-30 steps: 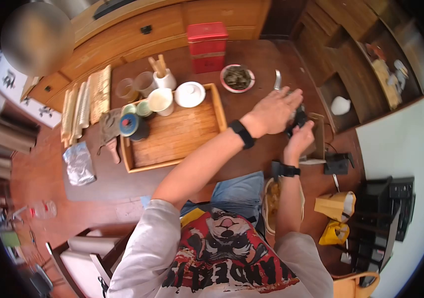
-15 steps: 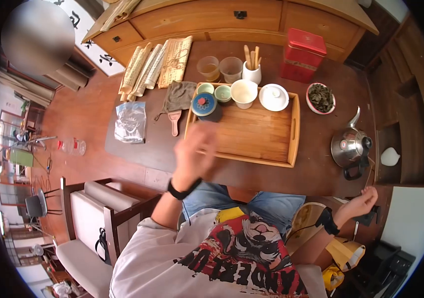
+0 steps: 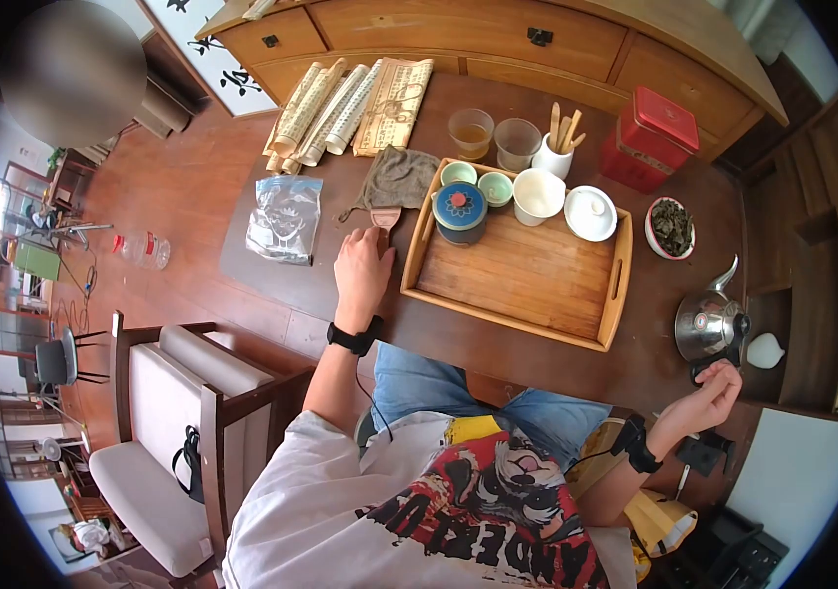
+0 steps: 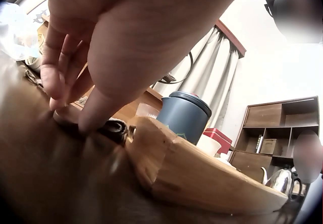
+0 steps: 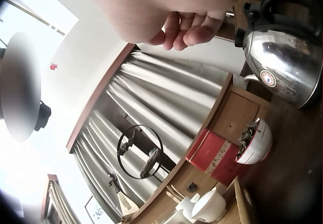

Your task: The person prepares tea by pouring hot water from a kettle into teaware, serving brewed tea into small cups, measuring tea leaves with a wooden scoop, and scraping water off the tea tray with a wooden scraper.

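Note:
In the head view the left hand (image 3: 362, 280) is at the table's front, left of the tray, its thumb and fingers around the handle of a flat pinkish tool (image 3: 386, 217). The left wrist view shows the fingertips and thumb of the left hand (image 4: 86, 77) on the tool's brownish edge (image 4: 67, 115); part of it is hidden. Beside the steel kettle (image 3: 706, 327), off the table's front right edge, the right hand (image 3: 702, 402) hangs with loosely curled fingers, holding nothing. A grey-brown cloth (image 3: 399, 177) touches the tool's upper end.
A wooden tray (image 3: 512, 285) bears a blue lidded pot (image 3: 460, 214), green cups, a white cup (image 3: 540, 197) and a lidded white bowl (image 3: 592, 213). Around it are a plastic bag (image 3: 284, 221), rolled mats (image 3: 326, 113), a red tin (image 3: 649, 140) and a bowl of leaves (image 3: 670, 228).
The left hand has gone from over the kettle, across the tray's front, to the pinkish tool and grips it. The right hand has let go of the kettle area's dark handle. The head view has shifted.

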Tool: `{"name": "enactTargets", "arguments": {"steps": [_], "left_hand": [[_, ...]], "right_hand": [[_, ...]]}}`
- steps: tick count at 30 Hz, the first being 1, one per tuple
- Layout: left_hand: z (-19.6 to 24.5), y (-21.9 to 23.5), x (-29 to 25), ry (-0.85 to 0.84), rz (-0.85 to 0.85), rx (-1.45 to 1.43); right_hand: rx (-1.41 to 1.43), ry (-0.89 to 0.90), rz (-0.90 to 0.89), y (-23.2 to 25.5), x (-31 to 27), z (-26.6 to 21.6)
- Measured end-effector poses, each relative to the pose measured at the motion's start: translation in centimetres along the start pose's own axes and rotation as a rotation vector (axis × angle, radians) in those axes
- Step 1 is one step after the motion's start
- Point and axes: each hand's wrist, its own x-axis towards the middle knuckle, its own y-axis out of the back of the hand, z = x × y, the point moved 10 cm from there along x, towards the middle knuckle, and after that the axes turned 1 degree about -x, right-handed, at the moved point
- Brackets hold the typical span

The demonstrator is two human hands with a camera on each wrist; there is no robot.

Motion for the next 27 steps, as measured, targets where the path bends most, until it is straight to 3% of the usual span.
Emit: {"name": "enactTargets", "arguments": {"steps": [8,10,13,17,21,27], "left_hand": [[-0.9,0.9,0.1,-0.025,0.128,0.068],[-0.8,2.7,-0.3,-0.022,0.224,-0.005],[-2.4,3.3,-0.7,0.095,0.176,-0.162],[-4.8,4.8,-0.5,0.092,0.306,-0.17],[-6.2,6.9,1.6,0.121,0.297,-0.106],[-5.4,7.1,3.7,0.008,0.225,0.01]], "right_hand": [[-0.047,-0.07,-0.079,-1.4,-1.2,0.3],[-0.055,-0.082,-0.094,-1.7,-1.3,0.5],[-0.053,-0.092,-0.131,-2.5,-1.3,0.5],[0.003,-0.094,-0.199,-4.0,-1.4,0.7],[0.002,-0.087,-0.22,-4.8,-1.8,0.1],[0.004,-0.125,-0.237,-5.3,-2.7,0.5]]}}
